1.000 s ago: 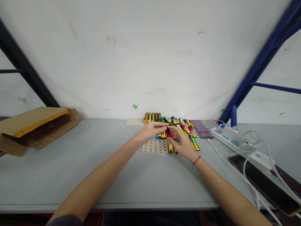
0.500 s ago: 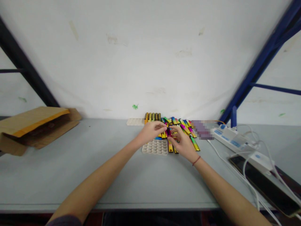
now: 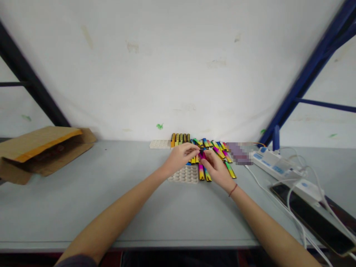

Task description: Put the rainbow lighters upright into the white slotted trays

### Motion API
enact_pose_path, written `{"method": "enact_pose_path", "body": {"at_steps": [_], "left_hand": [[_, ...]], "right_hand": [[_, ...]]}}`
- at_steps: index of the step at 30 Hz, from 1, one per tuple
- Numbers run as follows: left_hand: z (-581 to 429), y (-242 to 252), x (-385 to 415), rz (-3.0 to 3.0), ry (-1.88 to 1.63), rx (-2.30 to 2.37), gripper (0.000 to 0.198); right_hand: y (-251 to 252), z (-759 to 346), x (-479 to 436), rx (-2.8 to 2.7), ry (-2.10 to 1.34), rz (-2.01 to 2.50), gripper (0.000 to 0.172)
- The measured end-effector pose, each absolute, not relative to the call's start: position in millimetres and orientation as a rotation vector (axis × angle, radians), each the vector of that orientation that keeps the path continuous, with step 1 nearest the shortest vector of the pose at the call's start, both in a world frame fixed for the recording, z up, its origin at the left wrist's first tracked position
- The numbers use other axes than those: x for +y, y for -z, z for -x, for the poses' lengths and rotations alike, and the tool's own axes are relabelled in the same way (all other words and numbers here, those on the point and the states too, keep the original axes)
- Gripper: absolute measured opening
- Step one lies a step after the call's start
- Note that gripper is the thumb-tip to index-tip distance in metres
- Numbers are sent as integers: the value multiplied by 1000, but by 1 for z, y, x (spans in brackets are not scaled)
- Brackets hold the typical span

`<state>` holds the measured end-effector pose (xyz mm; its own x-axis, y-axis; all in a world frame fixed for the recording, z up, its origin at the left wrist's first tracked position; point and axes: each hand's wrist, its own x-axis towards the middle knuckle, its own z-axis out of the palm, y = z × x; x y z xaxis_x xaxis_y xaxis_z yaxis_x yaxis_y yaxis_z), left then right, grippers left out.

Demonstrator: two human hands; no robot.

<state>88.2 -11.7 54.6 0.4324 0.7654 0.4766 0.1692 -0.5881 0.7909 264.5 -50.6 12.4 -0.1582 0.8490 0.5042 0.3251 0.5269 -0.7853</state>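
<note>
My left hand (image 3: pixel 180 157) and my right hand (image 3: pixel 218 168) meet over a pile of shiny rainbow-coloured tubes (image 3: pixel 221 152). Between my right fingers is a magenta tube (image 3: pixel 202 155), partly covered. The left thumb and forefinger are pinched at its upper end, by a small dark piece that I cannot make out clearly. Just below the left hand lies a white tray (image 3: pixel 183 175) with rows of round hollows. More gold and rainbow tubes (image 3: pixel 204 173) lie below the held one, beside this tray.
Against the wall stands a block of upright yellow tubes with dark ends (image 3: pixel 180 139), next to another white tray (image 3: pixel 159 144). An open brown paper bag (image 3: pixel 52 142) lies at left. At right are a power strip (image 3: pixel 286 172), white cables and a dark phone (image 3: pixel 311 218).
My left fingertips have moved slightly right, onto the top end of the magenta tube. The right fingers have curled closer around it, and the tube shows less.
</note>
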Motion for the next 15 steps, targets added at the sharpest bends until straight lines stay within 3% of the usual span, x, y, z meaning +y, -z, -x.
{"method": "enact_pose_path", "body": {"at_steps": [7,12,15], "left_hand": [[-88,-54,-16,-2269,-1200,706,15],[-93,-46,-20,-2296,-1223,681,18],[-95,-41,-22,-2295,-1215,686,19]], "right_hand": [[-12,-259,-51,-1536,-1001,969,23],[-2,-259,-43,-1502,-1110,973,49],[3,-258,-40,-1613,-909,1027,64]]}}
